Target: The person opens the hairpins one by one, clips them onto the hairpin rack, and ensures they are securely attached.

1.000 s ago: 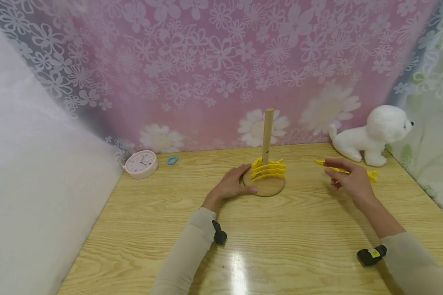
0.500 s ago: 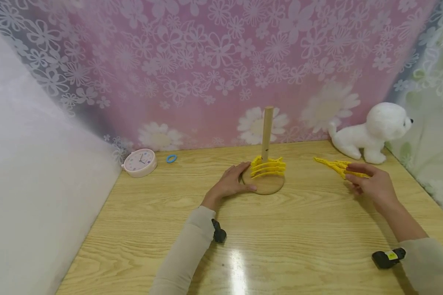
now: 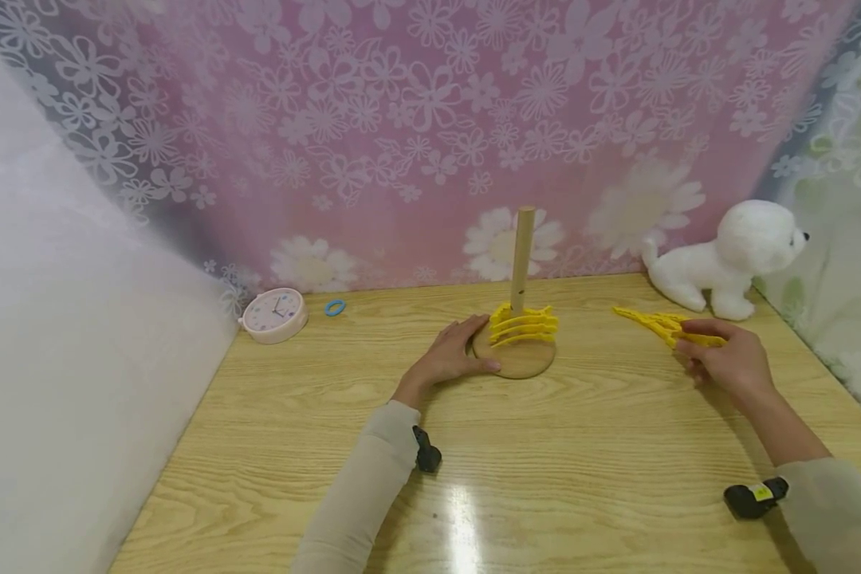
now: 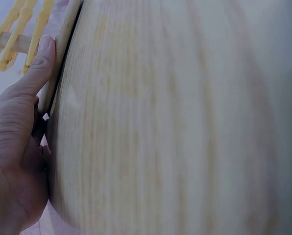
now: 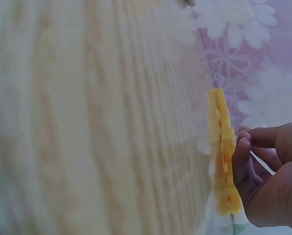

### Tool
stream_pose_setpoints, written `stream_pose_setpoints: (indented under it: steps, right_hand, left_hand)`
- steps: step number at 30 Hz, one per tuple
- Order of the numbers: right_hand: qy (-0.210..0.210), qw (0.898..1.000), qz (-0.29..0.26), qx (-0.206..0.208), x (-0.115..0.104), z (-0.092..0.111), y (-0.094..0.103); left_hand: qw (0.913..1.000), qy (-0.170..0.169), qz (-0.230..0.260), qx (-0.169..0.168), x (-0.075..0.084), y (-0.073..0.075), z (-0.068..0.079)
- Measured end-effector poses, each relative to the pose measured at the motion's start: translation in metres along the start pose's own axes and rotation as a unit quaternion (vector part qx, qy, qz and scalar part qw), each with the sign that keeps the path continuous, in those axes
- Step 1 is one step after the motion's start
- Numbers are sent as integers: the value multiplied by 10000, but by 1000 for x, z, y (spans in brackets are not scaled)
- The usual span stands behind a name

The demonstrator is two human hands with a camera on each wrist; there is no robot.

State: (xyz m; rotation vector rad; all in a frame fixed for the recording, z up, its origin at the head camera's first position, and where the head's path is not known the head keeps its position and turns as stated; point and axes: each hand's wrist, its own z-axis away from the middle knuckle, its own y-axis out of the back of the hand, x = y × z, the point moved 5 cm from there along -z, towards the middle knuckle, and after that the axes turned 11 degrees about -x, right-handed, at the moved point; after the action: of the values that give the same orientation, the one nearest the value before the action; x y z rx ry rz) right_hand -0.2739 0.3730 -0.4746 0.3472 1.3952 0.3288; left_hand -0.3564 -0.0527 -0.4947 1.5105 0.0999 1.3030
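A round wooden stand (image 3: 527, 364) with an upright peg (image 3: 521, 259) is on the table. Several curved yellow plastic pieces (image 3: 524, 328) are stacked low around the peg. My left hand (image 3: 445, 356) grips the stand's left rim, the thumb over its near edge, the fingers along its far side. In the left wrist view that thumb lies on the base (image 4: 62, 46) just below the yellow pieces. To the right lies another flat yellow plastic piece (image 3: 656, 321). My right hand (image 3: 735, 363) pinches it near its right end between thumb and index finger, partly covering it.
A white plush dog (image 3: 725, 259) sits at the back right, just behind the right hand. At the back left are a pink clock (image 3: 276, 315) and a small blue ring (image 3: 335, 307). A floral curtain (image 3: 402, 143) hangs along the table's far edge.
My right hand has moved right along the loose yellow piece, from near its middle to its right end, then stayed there. The left hand and the stand have kept their place.
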Motion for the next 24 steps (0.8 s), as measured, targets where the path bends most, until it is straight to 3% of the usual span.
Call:
stream_pose_setpoints:
  steps: [5,10,19,24]
  right_hand:
    - [147,9956,905,168,-3,-2,-1]
    - [439,9807,1860,418,-10,-7,-5]
    - [728,9701,2236,596,-18,-11,-14]
    - [705,9792,1896,180,-19,-11,-22]
  left_hand:
    - [10000,-28,10,5,0,-1,-1]
    - [10000,-63,-53,-15,-1,0,-2]
    - [10000,-39,-16,-12,-2,-1,-3]
    - [10000,-35,-51,-33,-2,-1,-4]
